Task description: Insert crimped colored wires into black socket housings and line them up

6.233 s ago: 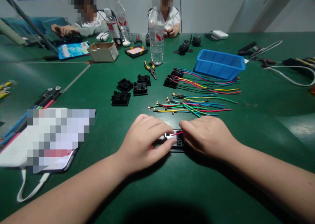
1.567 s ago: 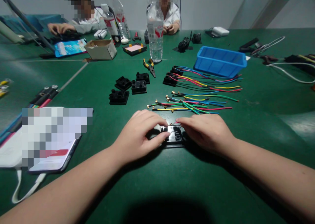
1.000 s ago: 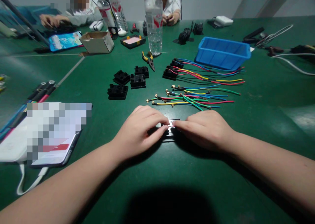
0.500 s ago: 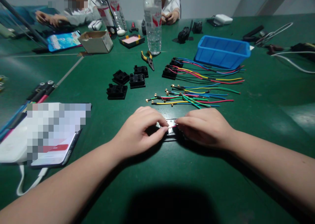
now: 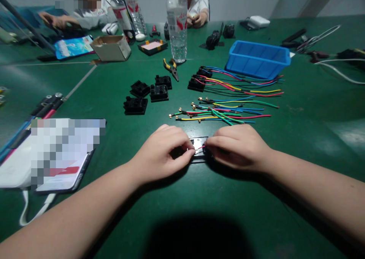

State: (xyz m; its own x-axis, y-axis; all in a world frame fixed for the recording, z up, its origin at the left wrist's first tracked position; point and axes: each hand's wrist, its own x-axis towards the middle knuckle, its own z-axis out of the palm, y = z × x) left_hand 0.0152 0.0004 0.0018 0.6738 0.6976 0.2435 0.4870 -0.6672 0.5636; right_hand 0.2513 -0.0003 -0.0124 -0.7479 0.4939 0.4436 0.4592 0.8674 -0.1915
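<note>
My right hand is closed, its fingertips pinching a short red wire. Thumb and forefinger of my left hand come together at the wire's other end, where a small light-coloured tip shows between them. Directly below both hands lies a black plastic housing on the green table, its ends covered by my fingers. Just beyond, a loose bunch of coloured wires with brass terminals is spread out. Several black housings sit to the left of it, and others with wires attached lie behind it.
Yellow-handled pliers rest near a water bottle. A blue bin stands back right, a cardboard box back left. A phone with a white cable lies by my left forearm. Two people sit across the table.
My left fingertips have shifted slightly down, and more of the housing and red wire now shows between my hands. Across the table, one person's hands have moved a little.
</note>
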